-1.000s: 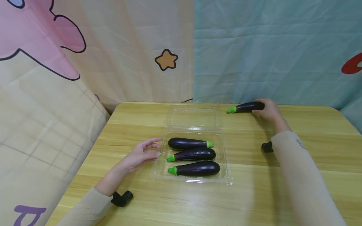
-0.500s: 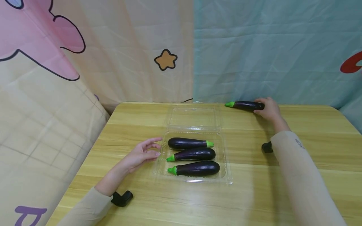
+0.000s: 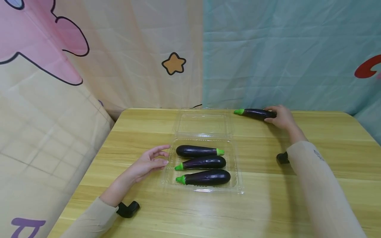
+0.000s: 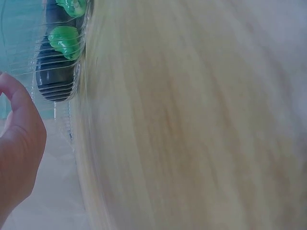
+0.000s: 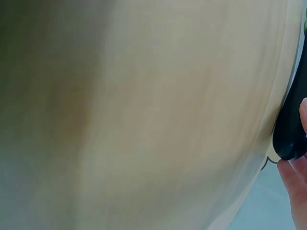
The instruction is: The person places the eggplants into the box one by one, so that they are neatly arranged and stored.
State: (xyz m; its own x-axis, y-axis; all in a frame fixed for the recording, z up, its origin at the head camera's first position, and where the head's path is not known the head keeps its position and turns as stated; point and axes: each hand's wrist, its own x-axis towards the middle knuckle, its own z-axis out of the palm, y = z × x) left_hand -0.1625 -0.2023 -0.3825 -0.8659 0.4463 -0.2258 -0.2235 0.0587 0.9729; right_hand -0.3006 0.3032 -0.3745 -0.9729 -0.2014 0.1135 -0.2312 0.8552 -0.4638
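In the head view, a clear plastic clamshell container [image 3: 235, 165] lies with its lid [image 3: 203, 124] folded back. Three eggplants lie side by side in its base: a rear eggplant [image 3: 196, 151], a middle eggplant [image 3: 205, 162] and a front eggplant [image 3: 208, 178]. The rear one has its green stem to the right, the other two to the left. At the table's far edge my right hand [image 3: 281, 117] grips another eggplant [image 3: 256, 113] by its thick end, stem pointing left. Beside the container's left wall is my left hand [image 3: 150, 162], fingers loosely bent; whether the fingertips touch the wall is unclear.
A wooden table [image 3: 190, 215] carries everything. A printed curtain [image 3: 268, 59] hangs right behind its far edge. Black wrist mounts [image 3: 128, 209] stick out from the sleeves above the table.
My right hand has shifted the held eggplant slightly left, and its stem end has risen a little. The left hand and the container have stayed in place.
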